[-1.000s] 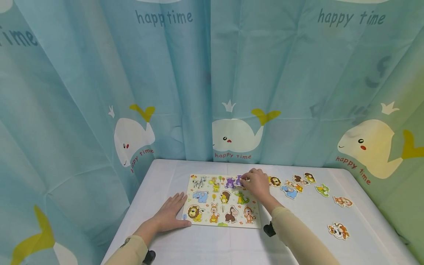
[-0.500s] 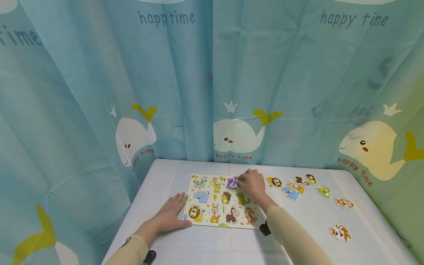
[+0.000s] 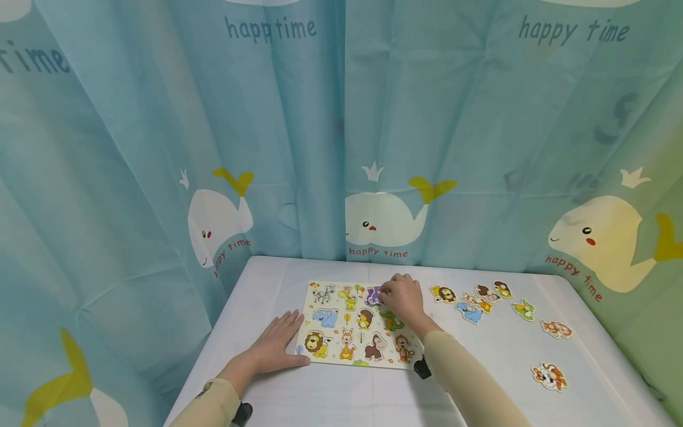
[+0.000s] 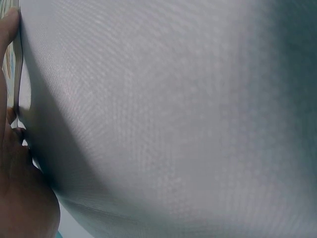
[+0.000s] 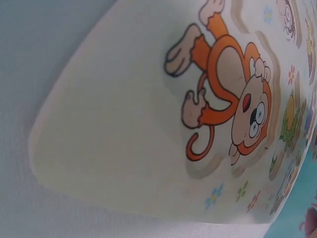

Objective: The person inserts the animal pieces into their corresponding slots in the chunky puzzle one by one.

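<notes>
Settling the purple piece point(image 3: 371, 295) looks to be the step in hand — the right hand point(image 3: 403, 296) pinches it over the upper right of the board point(image 3: 333, 358), low centre of the frame. Lining it up and pressing it flat seems called for. The left hand point(image 3: 274, 343) lies flat at the board's left edge, gripping nothing. The piece is half hidden — I can't tell whether it's seated

Surface point(image 3: 368, 398) is carrying a picture board point(image 3: 337, 327) beside the left grip point(image 3: 277, 344), beneath the right grip point(image 3: 403, 299). Right of the latter, a lion piece point(image 3: 443, 294) is lying nearest, overlapping pieces point(image 3: 469, 312) farther; crocodile piece point(image 3: 523, 309), monkey piece point(image 3: 557, 329) and orange-and-white piece point(image 3: 550, 377) are lying farthest, apart.
</notes>
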Demonstrator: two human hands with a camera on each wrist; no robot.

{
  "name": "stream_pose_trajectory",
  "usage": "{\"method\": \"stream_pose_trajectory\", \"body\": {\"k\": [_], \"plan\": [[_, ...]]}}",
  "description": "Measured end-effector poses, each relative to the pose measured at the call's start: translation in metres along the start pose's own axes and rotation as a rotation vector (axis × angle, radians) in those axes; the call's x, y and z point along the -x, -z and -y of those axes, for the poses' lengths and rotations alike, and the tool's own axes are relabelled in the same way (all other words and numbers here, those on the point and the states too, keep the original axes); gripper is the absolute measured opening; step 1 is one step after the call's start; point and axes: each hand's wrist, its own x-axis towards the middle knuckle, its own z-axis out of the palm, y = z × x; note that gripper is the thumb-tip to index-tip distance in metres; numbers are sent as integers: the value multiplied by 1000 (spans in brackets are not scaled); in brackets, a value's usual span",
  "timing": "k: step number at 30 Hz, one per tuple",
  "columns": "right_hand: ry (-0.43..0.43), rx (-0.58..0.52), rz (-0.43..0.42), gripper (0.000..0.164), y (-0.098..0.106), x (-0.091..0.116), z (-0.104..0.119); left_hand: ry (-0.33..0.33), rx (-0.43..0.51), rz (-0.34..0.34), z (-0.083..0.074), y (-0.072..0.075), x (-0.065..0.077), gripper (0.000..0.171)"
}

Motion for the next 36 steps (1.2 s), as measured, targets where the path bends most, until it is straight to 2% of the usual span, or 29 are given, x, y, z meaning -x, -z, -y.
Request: {"method": "stream_pose_trajectory", "body": {"k": [9, 19, 27, 36], "plan": [[11, 6, 26, 11, -5, -3, 1, 12, -7, 2, 0, 0, 0, 109], [29, 16, 9, 10, -11, -6, 3, 6, -13, -4, 1, 0, 0, 109], [18, 16, 13, 10, -15, -7, 5, 3, -24, -2, 3, -2, -2, 109], [4, 25, 15, 10, -17, -8, 5, 2, -11, 12, 0, 1, 0, 109]]}}
